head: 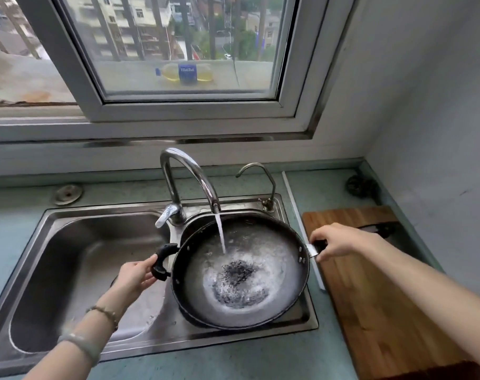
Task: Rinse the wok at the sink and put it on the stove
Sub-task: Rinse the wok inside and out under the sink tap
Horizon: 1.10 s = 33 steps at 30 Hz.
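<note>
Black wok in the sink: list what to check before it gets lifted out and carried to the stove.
1. Left hand grips the black loop handle: ok.
2. Right hand grips the long handle on the opposite side: ok.
3. Chrome gooseneck tap turned off: not ok, a water stream runs into the round black metal wok.
4. Wok emptied: not ok, frothy water is pooled at its bottom.
5. Stove ready to receive it: cannot tell, no stove is in view.
</note>
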Each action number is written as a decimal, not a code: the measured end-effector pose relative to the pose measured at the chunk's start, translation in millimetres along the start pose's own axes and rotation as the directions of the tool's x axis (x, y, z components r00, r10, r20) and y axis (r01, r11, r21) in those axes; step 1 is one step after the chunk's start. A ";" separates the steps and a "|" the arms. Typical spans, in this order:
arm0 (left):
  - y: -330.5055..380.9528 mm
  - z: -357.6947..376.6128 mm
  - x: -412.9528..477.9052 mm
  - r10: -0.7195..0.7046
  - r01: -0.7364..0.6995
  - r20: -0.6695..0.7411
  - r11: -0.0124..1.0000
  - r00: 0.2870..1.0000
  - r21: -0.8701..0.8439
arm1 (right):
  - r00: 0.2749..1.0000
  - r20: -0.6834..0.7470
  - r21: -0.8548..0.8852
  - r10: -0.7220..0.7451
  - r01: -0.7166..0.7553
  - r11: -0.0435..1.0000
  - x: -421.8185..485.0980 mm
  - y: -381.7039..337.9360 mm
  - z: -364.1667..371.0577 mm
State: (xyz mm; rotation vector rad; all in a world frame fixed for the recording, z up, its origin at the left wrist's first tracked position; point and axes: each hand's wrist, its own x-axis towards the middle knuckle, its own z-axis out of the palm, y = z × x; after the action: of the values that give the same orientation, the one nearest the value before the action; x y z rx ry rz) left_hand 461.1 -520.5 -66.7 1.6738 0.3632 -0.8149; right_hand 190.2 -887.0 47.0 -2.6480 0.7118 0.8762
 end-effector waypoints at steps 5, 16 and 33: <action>-13.5 27.3 6.5 -0.066 0.077 0.142 0.994 0.988 -0.073 | 0.995 -0.095 -0.218 0.038 -0.058 0.974 -34.3 -4.5 -35.2; -23.1 122.8 19.2 -0.129 0.150 0.208 0.985 0.970 -0.087 | 0.939 -0.342 -0.491 0.037 -0.212 0.845 -113.2 -21.7 -90.7; -28.5 193.8 31.6 -0.144 0.121 0.248 0.987 0.958 0.108 | 0.936 -0.338 -0.582 0.102 -0.293 0.759 -167.9 -29.9 -93.6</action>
State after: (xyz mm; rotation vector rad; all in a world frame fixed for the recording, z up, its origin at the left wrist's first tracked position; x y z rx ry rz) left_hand 403.6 -701.6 -123.8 1.6169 0.2632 -1.1492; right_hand 134.2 -836.2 226.3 -3.4047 0.9154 0.9134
